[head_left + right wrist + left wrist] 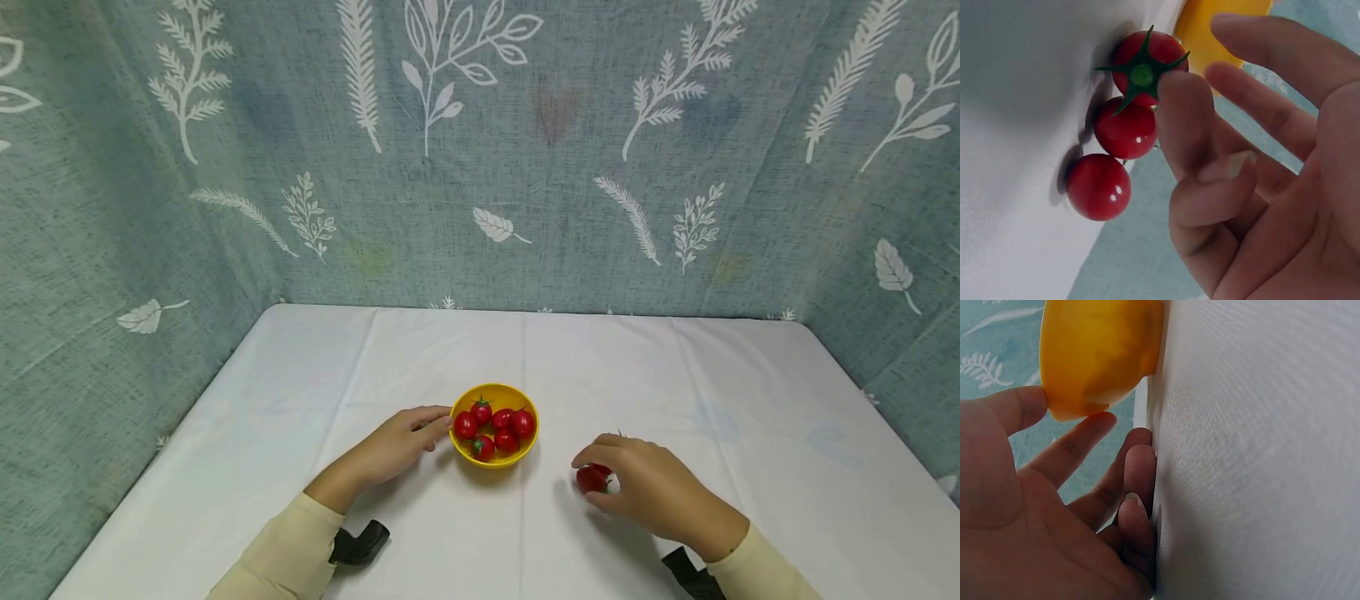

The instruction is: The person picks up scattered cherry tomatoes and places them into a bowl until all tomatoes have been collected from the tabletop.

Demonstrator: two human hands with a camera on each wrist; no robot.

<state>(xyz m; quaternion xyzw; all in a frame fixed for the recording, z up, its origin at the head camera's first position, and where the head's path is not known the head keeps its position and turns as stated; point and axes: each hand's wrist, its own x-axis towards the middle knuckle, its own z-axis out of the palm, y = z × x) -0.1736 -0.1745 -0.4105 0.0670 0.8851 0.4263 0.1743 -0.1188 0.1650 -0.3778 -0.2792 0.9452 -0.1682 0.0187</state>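
A small yellow bowl [495,464] holding several red cherry tomatoes [465,426] stands upright mid-table. My left hand [403,442] is at its left side, thumb and index fingertips touching the bowl's outer wall, the other fingers loosely bent near the cloth. To the bowl's right, my right hand [643,483] reaches over loose cherry tomatoes [591,478], its thumb and index finger spread apart around them. In the right wrist view three tomatoes lie in a row: one with a green star-shaped stem [1142,74], a middle tomato [1125,128] and an end tomato [1099,187]. The palm holds nothing.
A white cloth [420,533] with fold lines covers the table. Grey-green curtains [480,275] with white leaf prints enclose the back and both sides. Black wrist devices show at the left wrist [362,545] and right wrist [692,575], under cream sleeves.
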